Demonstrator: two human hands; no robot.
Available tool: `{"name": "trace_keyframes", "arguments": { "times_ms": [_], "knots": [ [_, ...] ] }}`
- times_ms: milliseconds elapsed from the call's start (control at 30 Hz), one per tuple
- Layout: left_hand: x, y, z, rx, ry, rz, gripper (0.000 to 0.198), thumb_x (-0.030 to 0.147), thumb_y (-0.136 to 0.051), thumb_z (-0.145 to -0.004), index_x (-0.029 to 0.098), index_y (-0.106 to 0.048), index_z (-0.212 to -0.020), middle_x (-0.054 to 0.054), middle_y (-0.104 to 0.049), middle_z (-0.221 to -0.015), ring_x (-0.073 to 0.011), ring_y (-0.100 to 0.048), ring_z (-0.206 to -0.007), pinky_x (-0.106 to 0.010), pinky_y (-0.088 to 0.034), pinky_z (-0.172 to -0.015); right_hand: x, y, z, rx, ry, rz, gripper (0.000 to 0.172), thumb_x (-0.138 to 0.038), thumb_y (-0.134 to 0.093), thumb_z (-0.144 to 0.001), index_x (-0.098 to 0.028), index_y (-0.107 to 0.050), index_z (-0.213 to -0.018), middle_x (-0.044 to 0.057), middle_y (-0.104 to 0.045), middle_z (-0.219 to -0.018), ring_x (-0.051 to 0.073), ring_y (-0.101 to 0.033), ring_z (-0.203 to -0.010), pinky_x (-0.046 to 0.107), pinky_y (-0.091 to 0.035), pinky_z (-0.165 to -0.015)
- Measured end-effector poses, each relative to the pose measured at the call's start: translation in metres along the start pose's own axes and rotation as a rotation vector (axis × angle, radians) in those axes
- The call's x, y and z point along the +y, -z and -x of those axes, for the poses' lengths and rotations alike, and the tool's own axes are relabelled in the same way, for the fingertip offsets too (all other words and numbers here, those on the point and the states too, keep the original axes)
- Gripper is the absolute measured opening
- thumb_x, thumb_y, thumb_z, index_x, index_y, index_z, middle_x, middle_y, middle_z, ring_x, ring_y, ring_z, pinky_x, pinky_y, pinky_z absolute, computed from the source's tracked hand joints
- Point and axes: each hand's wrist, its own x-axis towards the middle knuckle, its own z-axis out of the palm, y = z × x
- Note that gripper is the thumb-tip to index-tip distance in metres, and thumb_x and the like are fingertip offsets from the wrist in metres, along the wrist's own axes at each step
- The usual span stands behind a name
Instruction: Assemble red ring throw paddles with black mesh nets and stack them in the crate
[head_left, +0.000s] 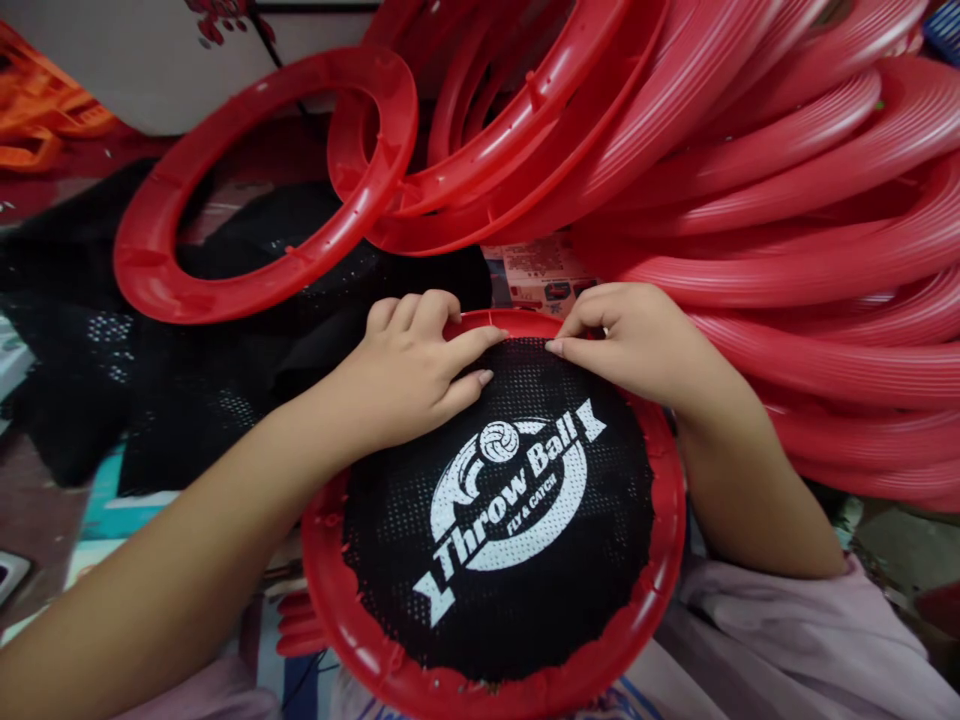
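Observation:
A round red plastic ring [664, 600] rests tilted toward me, near my lap. Black mesh fabric [600, 610] spans its middle, printed in white with "Throw Ball FLY & CATCH" and a ball. At the far-left part of the rim, my left hand [420, 365] is closed over the ring, its index fingertip at the fabric's edge and its thumb above the mesh. Thumb and forefinger of my right hand [637, 340] pinch the fabric's far edge beside the rim. The undersides of both hands' grips are hidden.
Many ridged red rings [795, 280] are heaped at the right and back. One loose red ring [150, 265] lies over black mesh pieces [67, 350] at the left. Orange plastic parts [52, 105] sit at the far left, beside a white surface [142, 60].

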Motion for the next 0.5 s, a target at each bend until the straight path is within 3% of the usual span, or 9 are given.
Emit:
{"name": "trace_keyframes", "arguments": {
  "times_ms": [300, 500],
  "knots": [
    [-0.0009, 0.0002, -0.0005, 0.005, -0.055, 0.005, 0.050, 0.042, -0.036, -0.093, 0.023, -0.056, -0.136, -0.021, -0.050, -0.120, -0.0403, -0.050, -0.109, -0.061, -0.039, -0.090, 0.0051, -0.0065, -0.0058, 0.082, -0.077, -0.021, 0.013, -0.013, -0.062, -0.076, -0.015, -0.068, -0.064, 0.001, -0.065, -0.068, 0.013, -0.058, -0.064, 0.027, -0.042, -0.064],
    [-0.0024, -0.0016, -0.0006, 0.020, -0.067, 0.000, 0.050, 0.044, -0.036, -0.094, 0.024, -0.056, -0.135, -0.021, -0.050, -0.117, -0.0401, -0.052, -0.109, -0.060, -0.040, -0.088, 0.0065, -0.0042, -0.0058, 0.044, -0.085, -0.008, 0.013, -0.011, -0.060, -0.075, -0.015, -0.068, -0.065, 0.002, -0.065, -0.070, 0.014, -0.059, -0.066, 0.027, -0.043, -0.066]
  ]
}}
